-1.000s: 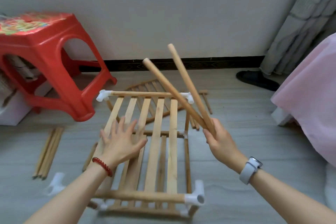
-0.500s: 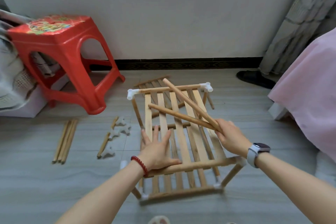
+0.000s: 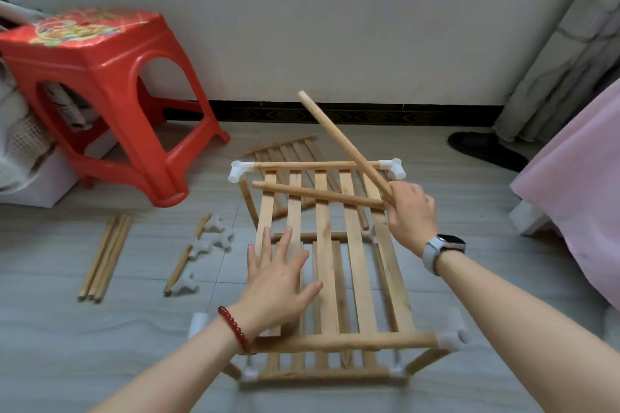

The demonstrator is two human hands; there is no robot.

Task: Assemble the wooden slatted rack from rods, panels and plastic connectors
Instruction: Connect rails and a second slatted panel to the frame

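The half-built wooden rack (image 3: 349, 255) stands on the floor, two slatted levels joined by rods and white plastic corner connectors (image 3: 240, 172). My left hand (image 3: 278, 285) lies flat, fingers spread, on the top slats near the front left. My right hand (image 3: 411, 213) grips two wooden rods (image 3: 322, 194) crossed in a V above the rack's back right; one points up and back, the other lies leftward over the slats.
A red plastic stool (image 3: 100, 90) stands at the left. A bundle of spare rods (image 3: 104, 258), one single rod (image 3: 186, 255) and several white connectors (image 3: 214, 238) lie on the floor left of the rack. Another slatted panel (image 3: 285, 147) lies behind. A pink bed cover (image 3: 577, 198) is at the right.
The view has closed in on the rack. One of the rods in my right hand swung up and back, the other stayed low over the slats. My left hand stayed flat on the slats.
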